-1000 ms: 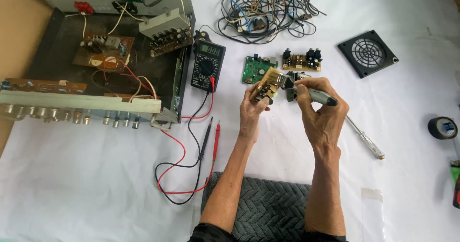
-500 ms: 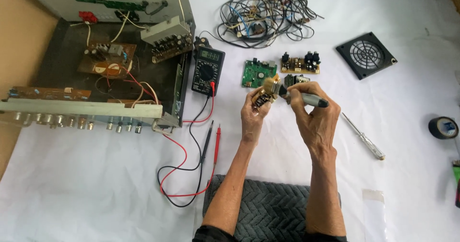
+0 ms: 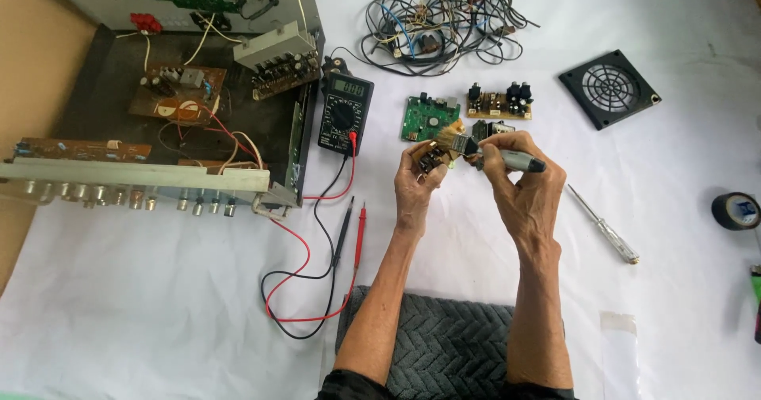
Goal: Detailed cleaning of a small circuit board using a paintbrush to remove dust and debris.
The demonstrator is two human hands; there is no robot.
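Nearest the camera, a dark quilted cushion [image 3: 432, 329] lies under the forearms on the white-covered bench [image 3: 119, 313]. Above it, the left hand [image 3: 416, 182] is closed around a small brown circuit board [image 3: 434, 156], held upright off the bench. The right hand [image 3: 527, 194] grips the grey handle of a small brush [image 3: 476, 148], whose pale bristles rest against the top edge of that board. Judging by this, the brushing of this 1 board is under way and not finished.

Taking the held board as the landmark: just left of it and lower, the red and black test probes [image 3: 353, 225] lie side by side with their leads looping toward the cushion. To its right and lower, a clear-handled screwdriver [image 3: 602, 225] lies untouched, and far right a roll of black tape [image 3: 736, 210] sits near the edge.

Just beyond the board, 2 more boards lie flat: a green board [image 3: 424, 114] and a tan board with black connectors [image 3: 498, 100]. Whether these have been cleaned cannot be told. Up and to the left stands a black multimeter [image 3: 345, 113], and farther left the opened amplifier chassis [image 3: 103, 114], its insides exposed and boards apparently out, so reassembly seems to remain. Farthest away, a tangle of cables [image 3: 440, 19] lies beyond the board, and a black fan grille [image 3: 609, 89] up to its right.
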